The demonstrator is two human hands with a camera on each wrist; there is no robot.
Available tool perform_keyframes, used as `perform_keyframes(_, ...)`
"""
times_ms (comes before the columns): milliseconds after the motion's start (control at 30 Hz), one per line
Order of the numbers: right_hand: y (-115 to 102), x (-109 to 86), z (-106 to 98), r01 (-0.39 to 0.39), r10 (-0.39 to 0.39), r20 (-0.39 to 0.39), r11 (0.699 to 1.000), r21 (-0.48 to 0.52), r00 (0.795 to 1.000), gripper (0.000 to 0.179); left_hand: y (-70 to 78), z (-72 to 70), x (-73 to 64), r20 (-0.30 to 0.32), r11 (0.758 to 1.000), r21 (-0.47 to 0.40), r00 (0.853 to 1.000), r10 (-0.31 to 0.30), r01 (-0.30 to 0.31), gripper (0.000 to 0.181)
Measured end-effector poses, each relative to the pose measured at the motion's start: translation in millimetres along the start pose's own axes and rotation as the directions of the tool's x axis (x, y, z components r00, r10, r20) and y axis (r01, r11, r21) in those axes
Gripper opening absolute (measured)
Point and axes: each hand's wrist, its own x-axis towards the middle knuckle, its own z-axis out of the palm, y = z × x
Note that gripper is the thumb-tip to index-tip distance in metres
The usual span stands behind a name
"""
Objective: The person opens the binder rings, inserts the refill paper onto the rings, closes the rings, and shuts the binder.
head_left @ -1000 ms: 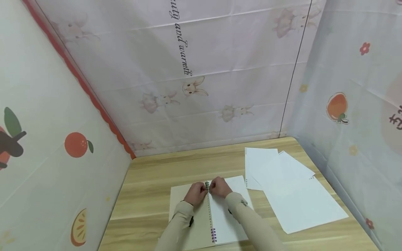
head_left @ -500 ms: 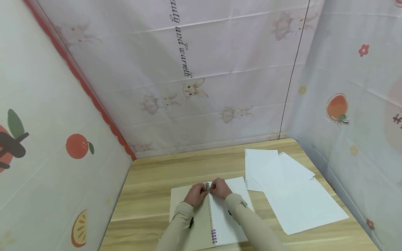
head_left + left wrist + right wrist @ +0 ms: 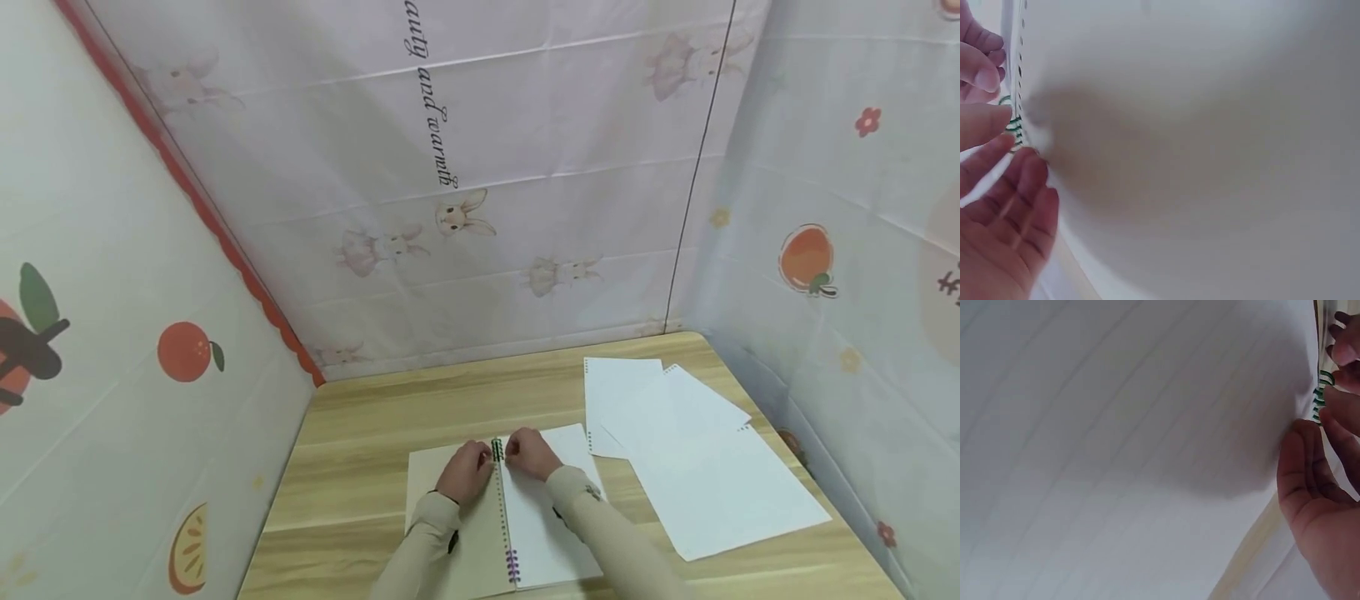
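An open loose-leaf notebook lies on the table, its beige cover (image 3: 468, 537) to the left and white lined pages (image 3: 542, 533) to the right. A short green binding ring strip (image 3: 497, 448) sits at the far end of its row of holes. A purple ring strip (image 3: 513, 567) is at the near end. My left hand (image 3: 465, 473) pinches at the green strip from the left, thumb and forefinger close to the rings (image 3: 1014, 128). From the right, my right hand (image 3: 531, 452) pinches there too, its thumb at the green rings (image 3: 1319, 400). The fingers partly hide the rings.
Several loose white punched sheets, such as the largest sheet (image 3: 723, 492), overlap on the right of the wooden table (image 3: 352, 467). Printed cloth walls (image 3: 480, 317) stand behind the table and at both sides.
My right hand has shifted slightly right, and more of the green rings shows between the hands. The notebook and loose sheets stay in place.
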Motion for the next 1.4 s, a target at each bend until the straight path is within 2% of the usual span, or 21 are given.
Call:
perform_keyframes(100, 1, -14.5, -7, 0.022, -0.022, -0.012, 0.997, -0.072, 1.0, 0.013, 6.0, -1.6, -13.0, -0.001, 0.996, 0.088, 0.999, -0.032, 0.032, 0.027)
perform_keyframes(133, 2, -20.7, -9, 0.024, -0.026, -0.016, 0.993, -0.112, 1.0, 0.018, 8.8, -3.5, -18.3, 0.02, 0.993, 0.106, 0.999, -0.048, 0.046, 0.033)
perform_keyframes(200, 2, -35.0, -13, 0.022, -0.025, -0.014, 0.982, -0.187, 1.0, 0.032, 15.7, -9.3, -29.5, 0.077, 0.99, 0.127, 0.994, -0.075, 0.065, 0.047)
perform_keyframes(300, 2, -55.0, -19, 0.035, -0.03, 0.021, 0.956, -0.291, 0.999, 0.059, 22.9, -18.2, -43.1, 0.204, 0.984, 0.148, 0.97, -0.129, 0.1, 0.073)
perform_keyframes(333, 1, -60.2, -20, 0.034, -0.022, 0.041, 0.949, -0.315, 0.999, 0.068, 26.2, -22.3, -45.7, 0.242, 0.984, 0.138, 0.959, -0.146, 0.115, 0.082)
perform_keyframes(433, 2, -68.2, -24, 0.041, -0.008, 0.092, 0.931, -0.363, 0.996, 0.089, 28.0, -27.3, -48.0, 0.301, 0.98, 0.155, 0.939, -0.164, 0.121, 0.098)
perform_keyframes(533, 3, -68.1, -27, 0.046, -0.003, 0.118, 0.928, -0.37, 0.993, 0.097, 27.8, -30.2, -44.9, 0.318, 0.981, 0.153, 0.934, -0.163, 0.119, 0.102)
perform_keyframes(667, 7, -61.8, -30, 0.044, 0.002, 0.121, 0.928, -0.37, 0.993, 0.096, 27.5, -32.6, -37.8, 0.338, 0.98, 0.159, 0.926, -0.169, 0.121, 0.101)
perform_keyframes(967, 16, -51.8, -28, 0.025, 0.016, 0.124, 0.946, -0.322, 0.992, 0.092, 20.9, -27.6, -26.3, 0.336, 0.981, 0.16, 0.928, -0.162, 0.113, 0.099)
perform_keyframes(1100, 13, -51.5, -25, 0.047, -0.009, 0.122, 0.949, -0.311, 0.992, 0.085, 17.5, -22.8, -26.0, 0.31, 0.987, 0.15, 0.946, -0.1, 0.055, 0.09)
perform_keyframes(1267, 5, -54.5, -14, 0.172, -0.152, 0.094, 0.944, -0.28, 0.984, 0.057, 19.6, -18.9, -30.3, 0.226, 0.993, 0.111, 0.974, 0.0, -0.026, 0.065)
perform_keyframes(1400, 0, -57.2, -2, 0.266, -0.25, 0.092, 0.923, -0.277, 0.964, 0.033, 23.8, -14.1, -36.7, 0.177, 0.996, 0.065, 0.983, 0.041, -0.053, 0.041)
